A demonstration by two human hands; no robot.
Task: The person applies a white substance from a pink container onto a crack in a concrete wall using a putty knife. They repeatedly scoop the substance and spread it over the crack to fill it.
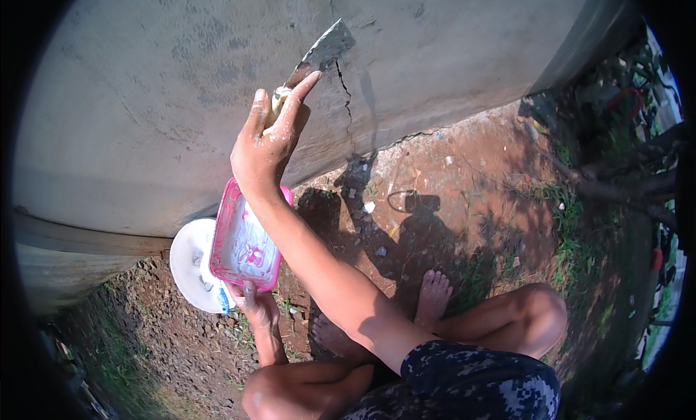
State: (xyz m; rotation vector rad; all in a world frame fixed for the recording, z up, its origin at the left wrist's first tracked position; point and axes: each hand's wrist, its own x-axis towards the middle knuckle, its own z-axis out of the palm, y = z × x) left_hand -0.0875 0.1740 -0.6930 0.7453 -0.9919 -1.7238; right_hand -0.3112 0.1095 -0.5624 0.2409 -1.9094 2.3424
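My right hand is closed round the pale handle of a putty knife, index finger extended along it. The metal blade is at the grey wall, beside the upper end of a jagged vertical crack; whether it touches is unclear. Below my right hand, my left hand grips the lower end of a pink-rimmed rectangular plastic container smeared with white paste. A white round bowl sits on the ground left of the container, partly hidden by it, with a small blue-and-white item at its edge.
Reddish bare soil with stones runs along the wall's foot, with grass patches at the right. Dark branches stand at the far right. My bare feet and bent knees are at the bottom; shadows fall on the soil.
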